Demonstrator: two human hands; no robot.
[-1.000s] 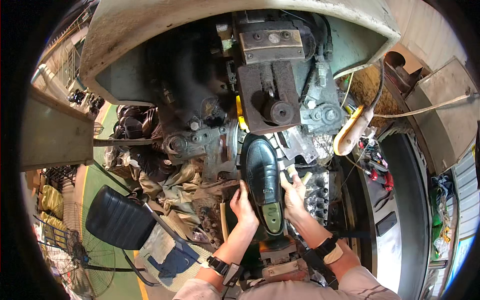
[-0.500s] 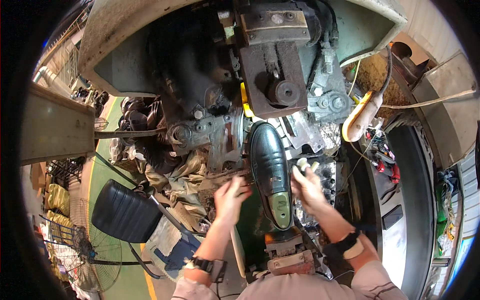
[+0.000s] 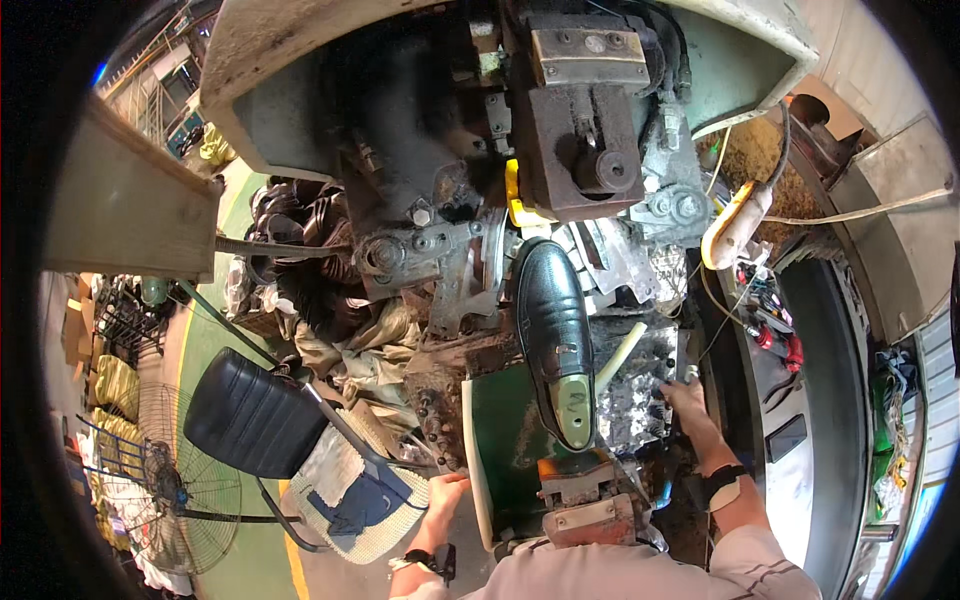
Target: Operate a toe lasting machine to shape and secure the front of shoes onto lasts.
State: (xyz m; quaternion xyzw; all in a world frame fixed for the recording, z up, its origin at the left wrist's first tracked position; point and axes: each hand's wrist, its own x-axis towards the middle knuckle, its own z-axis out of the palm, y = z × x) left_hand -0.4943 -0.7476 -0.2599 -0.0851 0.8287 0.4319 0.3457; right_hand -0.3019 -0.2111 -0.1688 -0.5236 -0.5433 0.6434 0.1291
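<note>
A black leather shoe upper (image 3: 553, 310) is stretched over a green last (image 3: 573, 410), toe pointing away, in the middle of a shoe-making machine. My left hand (image 3: 445, 496) is low at the machine's left side, beside a bolted block (image 3: 432, 420). Its fingers are curled together; what they hold, if anything, is hidden. My right hand (image 3: 686, 402) is on the right, by the edge of a worn metal plate (image 3: 640, 400). Its fingers close around a small pale knob-like end (image 3: 691, 373) that I cannot make out. A pale yellow rod (image 3: 622, 355) stands beside the shoe.
A dark press block (image 3: 580, 150) hangs above the shoe's toe, with metal arms (image 3: 440, 260) on both sides. A lamp-like fixture (image 3: 735, 225) hangs at right. A black chair (image 3: 255, 412) and wire fan (image 3: 165, 480) stand at left. Pliers (image 3: 780, 390) lie on the right-hand bench.
Both hands have left the shoe's sides: the left went down and slightly left, the right outward to the machine's right edge. The shoe stays in place; the whole view has shifted slightly.
</note>
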